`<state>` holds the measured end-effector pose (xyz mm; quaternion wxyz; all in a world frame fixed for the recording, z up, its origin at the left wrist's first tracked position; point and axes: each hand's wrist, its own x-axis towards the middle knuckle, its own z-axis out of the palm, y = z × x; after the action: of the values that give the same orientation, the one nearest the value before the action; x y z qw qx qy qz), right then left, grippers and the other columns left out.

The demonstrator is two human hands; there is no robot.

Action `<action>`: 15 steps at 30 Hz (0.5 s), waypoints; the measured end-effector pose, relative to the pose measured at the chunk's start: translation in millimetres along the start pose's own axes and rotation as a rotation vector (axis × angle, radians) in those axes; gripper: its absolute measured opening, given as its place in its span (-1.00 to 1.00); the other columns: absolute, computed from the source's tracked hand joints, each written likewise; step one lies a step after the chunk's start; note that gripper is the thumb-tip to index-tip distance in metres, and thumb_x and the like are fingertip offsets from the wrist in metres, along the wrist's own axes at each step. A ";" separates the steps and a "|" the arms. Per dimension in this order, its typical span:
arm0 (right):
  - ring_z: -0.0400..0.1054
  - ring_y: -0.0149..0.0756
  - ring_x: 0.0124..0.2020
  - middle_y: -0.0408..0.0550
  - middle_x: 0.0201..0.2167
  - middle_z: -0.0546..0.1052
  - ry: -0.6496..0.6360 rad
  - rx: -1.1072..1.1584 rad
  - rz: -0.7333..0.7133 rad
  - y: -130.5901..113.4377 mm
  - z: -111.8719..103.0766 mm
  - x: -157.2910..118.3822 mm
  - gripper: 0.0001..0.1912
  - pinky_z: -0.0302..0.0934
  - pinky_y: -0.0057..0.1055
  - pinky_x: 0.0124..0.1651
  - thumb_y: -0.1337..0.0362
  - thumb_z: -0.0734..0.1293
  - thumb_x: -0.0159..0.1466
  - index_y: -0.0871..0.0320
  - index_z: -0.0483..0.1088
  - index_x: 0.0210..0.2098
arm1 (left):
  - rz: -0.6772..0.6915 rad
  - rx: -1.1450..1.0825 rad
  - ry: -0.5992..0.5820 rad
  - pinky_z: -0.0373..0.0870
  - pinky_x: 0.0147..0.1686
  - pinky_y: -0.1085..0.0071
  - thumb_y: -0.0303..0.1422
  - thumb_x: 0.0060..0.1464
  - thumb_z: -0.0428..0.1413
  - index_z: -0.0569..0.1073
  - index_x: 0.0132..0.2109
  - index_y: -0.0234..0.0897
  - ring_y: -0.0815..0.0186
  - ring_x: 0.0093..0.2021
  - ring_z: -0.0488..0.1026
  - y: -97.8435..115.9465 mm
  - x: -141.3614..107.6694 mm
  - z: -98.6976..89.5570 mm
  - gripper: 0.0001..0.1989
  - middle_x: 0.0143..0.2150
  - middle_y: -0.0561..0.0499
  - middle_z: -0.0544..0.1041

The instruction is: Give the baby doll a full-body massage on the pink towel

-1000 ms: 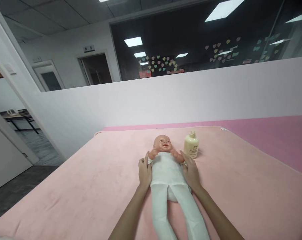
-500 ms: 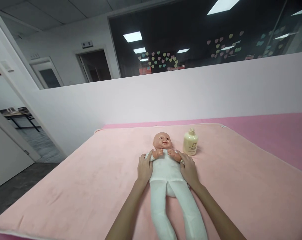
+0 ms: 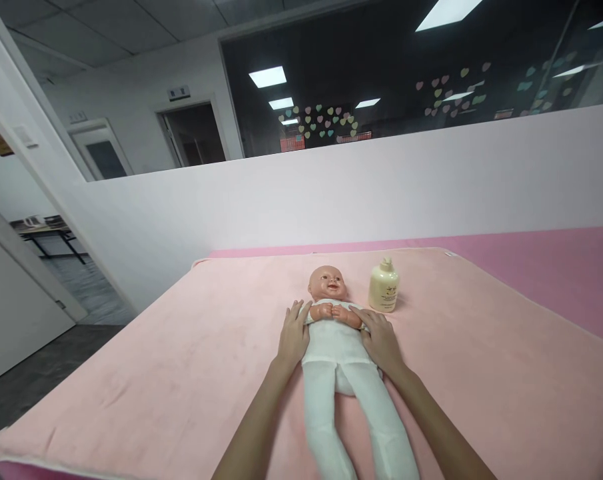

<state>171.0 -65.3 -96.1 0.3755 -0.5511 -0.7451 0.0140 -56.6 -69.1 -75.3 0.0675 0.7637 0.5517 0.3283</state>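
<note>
A baby doll (image 3: 336, 343) with a bald head and white clothing lies on its back, head away from me. Its forearms are folded over the chest, and the small hands meet in the middle. My left hand (image 3: 294, 333) holds the doll's arm on the left, thumb over the sleeve and the other fingers along its outer side. On the other side, my right hand (image 3: 381, 339) has its fingers laid over the forearm and its thumb lower down, by the sleeve. A pale yellow pump bottle (image 3: 384, 287) stands upright near the doll's head, beyond my right hand.
A light pink blanket (image 3: 181, 373) spreads under the doll over a darker pink surface (image 3: 541, 273). A white low wall (image 3: 331, 200) with a window above it runs along the back. At the left are a door (image 3: 16, 300) and a distant table (image 3: 46, 230).
The doll's forearms have come inward, so its hands now touch over the chest. My hands have stayed at its arms. The whole view has shifted slightly.
</note>
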 end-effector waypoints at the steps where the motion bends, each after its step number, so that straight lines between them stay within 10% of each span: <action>1: 0.21 -0.23 -0.07 -0.08 -0.06 0.42 -0.001 -0.006 -0.001 0.1 0.0 -0.1 -0.38 0.12 -0.29 -0.05 0.52 0.10 0.11 -0.01 0.28 0.13 | 0.010 -0.024 -0.003 -0.13 0.29 0.07 -0.65 -0.01 -0.20 0.17 0.26 -0.26 0.22 0.33 -0.04 -0.6 0.0 -0.3 -0.35 0.28 -0.11 0.16; 15: 0.23 -0.25 -0.13 -0.04 -0.11 0.45 -0.032 -0.034 0.021 -4.3 -3.5 2.8 -0.38 0.09 -0.36 -0.13 0.57 0.10 0.09 0.02 0.34 0.07 | -0.008 -0.161 -0.052 0.09 0.18 0.20 -0.55 0.01 -0.13 0.21 0.24 -0.14 0.20 0.16 0.16 -6.1 1.1 -6.9 -0.38 0.16 -0.09 0.22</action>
<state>169.2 -66.0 -90.2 0.3539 -0.5648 -0.7453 0.0138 -65.3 -67.6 -72.3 0.1446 0.7619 0.5245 0.3514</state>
